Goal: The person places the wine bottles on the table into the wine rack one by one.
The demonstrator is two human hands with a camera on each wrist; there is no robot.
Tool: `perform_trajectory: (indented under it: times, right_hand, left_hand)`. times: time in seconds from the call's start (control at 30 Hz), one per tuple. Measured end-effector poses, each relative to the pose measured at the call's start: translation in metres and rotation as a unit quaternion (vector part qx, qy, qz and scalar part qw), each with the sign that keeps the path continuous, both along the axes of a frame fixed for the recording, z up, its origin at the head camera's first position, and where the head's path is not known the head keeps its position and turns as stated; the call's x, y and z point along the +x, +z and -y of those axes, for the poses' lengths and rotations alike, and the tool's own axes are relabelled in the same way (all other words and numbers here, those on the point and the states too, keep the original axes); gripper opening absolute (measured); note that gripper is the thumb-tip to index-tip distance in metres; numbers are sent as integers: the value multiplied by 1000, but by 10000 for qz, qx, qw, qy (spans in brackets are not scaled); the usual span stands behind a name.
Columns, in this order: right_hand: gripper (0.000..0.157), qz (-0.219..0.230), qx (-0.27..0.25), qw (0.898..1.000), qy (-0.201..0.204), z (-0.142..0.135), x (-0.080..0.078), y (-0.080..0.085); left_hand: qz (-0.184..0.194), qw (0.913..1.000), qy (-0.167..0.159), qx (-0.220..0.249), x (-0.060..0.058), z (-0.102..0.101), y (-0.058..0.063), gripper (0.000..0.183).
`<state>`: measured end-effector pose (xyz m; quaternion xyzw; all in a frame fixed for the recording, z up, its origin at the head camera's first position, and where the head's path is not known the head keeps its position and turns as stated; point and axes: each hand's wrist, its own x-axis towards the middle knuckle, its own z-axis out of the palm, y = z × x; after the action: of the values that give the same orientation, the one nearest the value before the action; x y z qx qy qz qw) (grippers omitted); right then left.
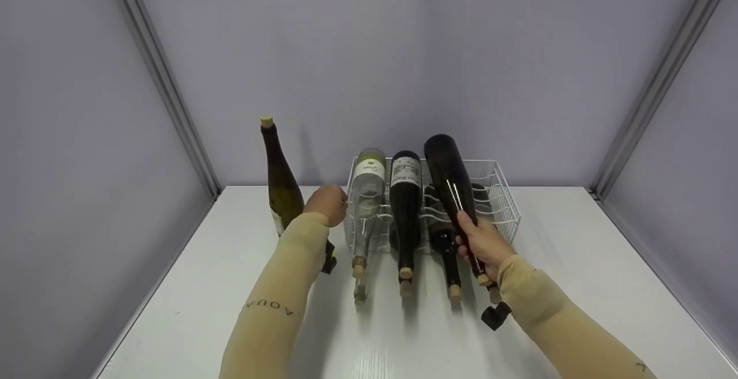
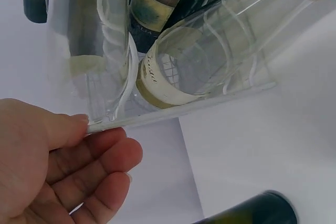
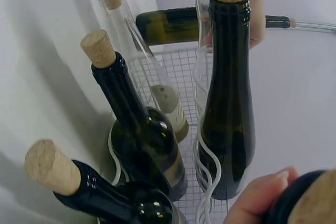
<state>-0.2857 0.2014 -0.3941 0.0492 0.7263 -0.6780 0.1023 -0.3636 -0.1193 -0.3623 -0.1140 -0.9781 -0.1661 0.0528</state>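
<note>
My right hand grips a dark wine bottle around its neck. That bottle leans over the right part of a white wire rack, corked end toward me. At the rack's left side, my left hand pinches the edge wire between thumb and fingers, as the left wrist view shows. In the upper row lie a clear bottle and a dark labelled bottle. Below them, corked necks stick out toward me, including a dark lower bottle. The right wrist view shows the held bottle's cork close up.
A corked green bottle stands upright left of the rack, just beyond my left forearm. The white table is enclosed by a back wall and side panels.
</note>
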Motion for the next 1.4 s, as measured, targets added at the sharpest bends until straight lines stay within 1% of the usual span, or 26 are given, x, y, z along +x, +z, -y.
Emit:
perform_trajectory:
  times: [0.13,0.2,0.37,0.5,0.67,0.77,0.93,1.1,1.27,1.33,1.4]
  right_hand:
    - [46,92,-304,9995,-14,5,-2,-2]
    - [46,116,-346,9993,-2,7,-4,-3]
    - [47,165,-263,9994,-116,11,-6,-7]
    - [48,320,-435,9983,-217,15,-7,-10]
    - [49,358,-674,9969,-199,23,-9,-11]
    - [49,284,-747,9966,-183,26,-11,-12]
    - [51,281,-842,9959,-192,27,-12,-16]
    - [53,332,-1183,9923,-138,22,-11,-20]
    - [63,331,-1477,9885,34,18,-10,-24]
    - [64,326,-1621,9862,29,15,-8,-26]
    - [62,340,-1873,9817,-8,13,-6,-29]
  left_hand:
    - [-20,9998,-56,-204,-4,1,2,18]
    - [-12,9997,-21,-231,-5,1,3,20]
    - [109,9998,88,-166,-5,0,5,30]
    - [207,9995,73,-244,-5,-2,6,34]
    - [357,9987,175,-328,-5,-2,10,26]
    - [356,9985,233,-333,-4,-2,13,20]
    - [345,9986,230,-317,-4,-3,14,18]
    - [354,9987,261,-261,-5,-4,12,16]
    - [339,9988,213,-288,-7,-3,10,18]
    - [351,9988,186,-301,-8,-3,10,21]
    - [360,9988,161,-290,-7,-2,10,23]
